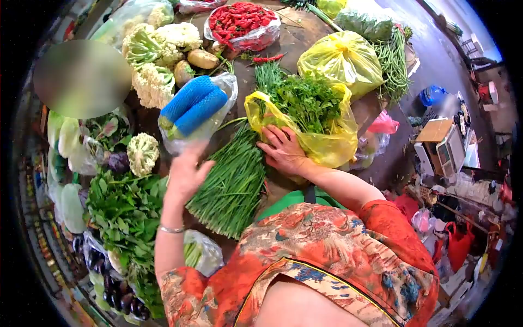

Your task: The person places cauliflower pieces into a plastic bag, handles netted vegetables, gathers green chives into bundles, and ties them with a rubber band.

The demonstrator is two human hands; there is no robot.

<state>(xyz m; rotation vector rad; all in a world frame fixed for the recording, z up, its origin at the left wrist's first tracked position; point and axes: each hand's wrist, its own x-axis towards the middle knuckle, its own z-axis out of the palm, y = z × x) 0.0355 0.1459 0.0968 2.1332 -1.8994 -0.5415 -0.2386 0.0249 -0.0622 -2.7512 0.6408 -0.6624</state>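
A person in a red patterned shirt (321,234) reaches over a table (297,35) crowded with vegetables. The right hand (282,150) lies on the near left side of an open yellow bag (327,150) packed with leafy herbs (308,101), its fingers spread and its grip wide. The left hand (188,170), blurred, is held with the thumb apart from the fingers, its grip also wide, at the near end of a clear bag (227,86) that holds blue-netted produce (196,103); whether the fingertips touch the plastic cannot be told. Between the hands lies a bundle of long green stalks (231,177), pale ends toward the person. Farther out are a gathered yellow bag (346,60), long green beans (395,68), red chillies (242,22) and cauliflower (155,82). Dark eggplants (114,291) sit at lower left, beside broad leafy greens (125,204).
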